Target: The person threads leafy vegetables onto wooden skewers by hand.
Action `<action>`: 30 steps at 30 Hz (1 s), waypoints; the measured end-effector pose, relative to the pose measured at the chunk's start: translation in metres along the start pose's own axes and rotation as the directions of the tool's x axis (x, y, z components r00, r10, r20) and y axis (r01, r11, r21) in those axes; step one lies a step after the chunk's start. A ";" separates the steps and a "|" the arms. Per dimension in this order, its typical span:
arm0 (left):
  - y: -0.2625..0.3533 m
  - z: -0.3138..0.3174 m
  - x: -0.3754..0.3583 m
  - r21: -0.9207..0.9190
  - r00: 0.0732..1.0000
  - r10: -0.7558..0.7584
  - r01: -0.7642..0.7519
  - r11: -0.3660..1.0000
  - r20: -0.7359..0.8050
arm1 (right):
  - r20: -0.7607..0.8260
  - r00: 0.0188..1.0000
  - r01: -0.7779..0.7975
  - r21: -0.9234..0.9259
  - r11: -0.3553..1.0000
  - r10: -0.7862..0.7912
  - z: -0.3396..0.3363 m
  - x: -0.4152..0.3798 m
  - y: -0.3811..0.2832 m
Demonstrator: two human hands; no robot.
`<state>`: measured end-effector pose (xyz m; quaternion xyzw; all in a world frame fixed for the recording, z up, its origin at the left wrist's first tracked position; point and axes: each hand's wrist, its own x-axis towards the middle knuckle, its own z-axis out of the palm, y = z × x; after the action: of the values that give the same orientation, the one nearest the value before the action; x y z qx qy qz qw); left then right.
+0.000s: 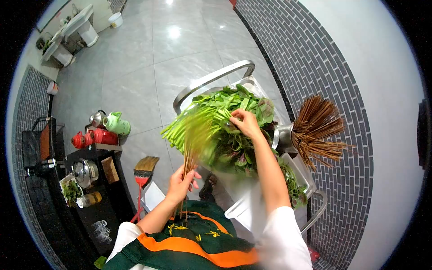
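Observation:
My left hand (178, 183) is closed round a bundle of thin brown stalks (191, 158), whose upper end is greenish and smeared by motion. Their lower ends hang over the dark green apron with orange trim (180, 245), where a few yellow scraps lie. A large heap of leafy greens (240, 96) is in front of me, its pale green stems pointing left. Bent over that heap, my right hand (245, 123) has its thumb and fingers closed on some of the stems.
The heap rests on a trolley with curved metal handles (211, 80). Bristly brown twigs (317, 128) stick out of a metal container (284, 137) at right. A white tray (240, 211) is below. Left stand a red-handled brush (143, 177), thermos flasks (117, 124) and a black shelf (105, 193).

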<state>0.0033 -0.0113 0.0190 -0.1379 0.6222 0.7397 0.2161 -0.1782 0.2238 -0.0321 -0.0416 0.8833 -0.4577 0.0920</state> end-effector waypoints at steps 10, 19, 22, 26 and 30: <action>0.009 0.011 0.027 0.064 0.999 0.052 -0.053 0.997 0.016 | -0.283 0.925 0.285 0.071 0.956 -0.255 -0.015 -0.036 -0.010; 0.029 0.030 0.021 -0.109 0.988 0.143 -0.136 0.985 0.051 | -0.187 0.980 0.086 0.703 0.706 0.066 -0.032 -0.064 -0.076; 0.030 0.031 0.021 -0.109 0.986 0.159 -0.152 0.982 0.053 | -0.073 0.994 0.016 0.828 0.561 0.079 -0.030 -0.064 -0.081; 0.029 0.030 0.020 -0.098 0.984 0.171 -0.167 0.981 0.040 | 0.096 0.992 -0.120 0.919 0.376 0.082 -0.031 -0.067 -0.084; 0.031 0.030 0.016 -0.088 0.982 0.190 -0.188 0.978 0.010 | 0.162 0.984 -0.176 0.951 0.253 0.076 -0.028 -0.070 -0.088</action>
<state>-0.0238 0.0167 0.0441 -0.0805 0.5980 0.7842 0.1446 -0.1164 0.2067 0.0640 0.0742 0.4206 -0.8879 0.1711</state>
